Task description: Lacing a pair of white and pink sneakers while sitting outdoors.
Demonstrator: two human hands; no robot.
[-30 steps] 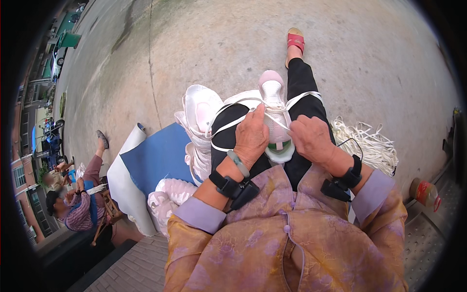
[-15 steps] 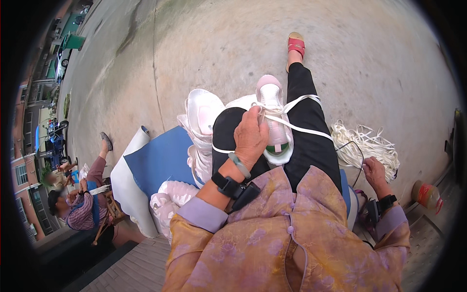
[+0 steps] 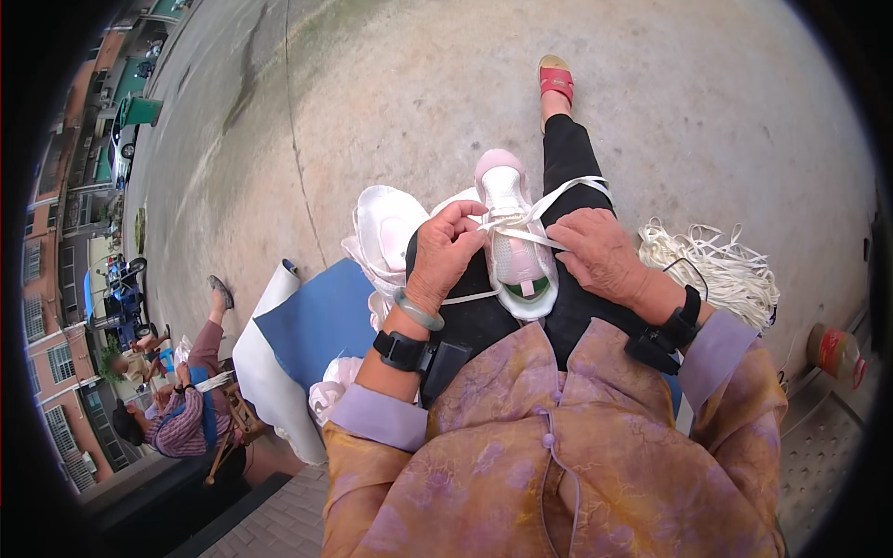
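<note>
the left hand (image 3: 448,244) is bent inward, thumb and forefinger pinching a flat, woven white lace (image 3: 572,191). the right hand (image 3: 595,251) has its fingers curled, their tips closed on another stretch of the same lace. between them lies the shoe (image 3: 503,192), centre of this dial: a long oval with a smooth pink toe cap at its 12 o'clock, ribbed white mesh below that, and an opening with a green lining at its 6 o'clock. it rests on the person's lap, over smooth black trousers (image 3: 579,153), the lace crossed over its top.

the left wrist wears one smooth, pale stone-like bangle (image 3: 419,311) and one black strap (image 3: 402,350); the right wrist, one black strap (image 3: 684,319).

at 9 o'clock, white-and-pink shoe parts (image 3: 383,223) stand stacked and overlapping, too nested to count. at 8 o'clock are one matt blue sheet (image 3: 316,321) and one curled white sheet (image 3: 265,363). at 3 o'clock sits one loose, stringy heap of white laces (image 3: 712,274); at 4, one clear plastic bottle (image 3: 835,353). near 12, one red sandal (image 3: 556,82) is on a foot upon rough, stained concrete (image 3: 409,102). far off at 8 o'clock, one person in a checked top (image 3: 181,423) sits.
</note>
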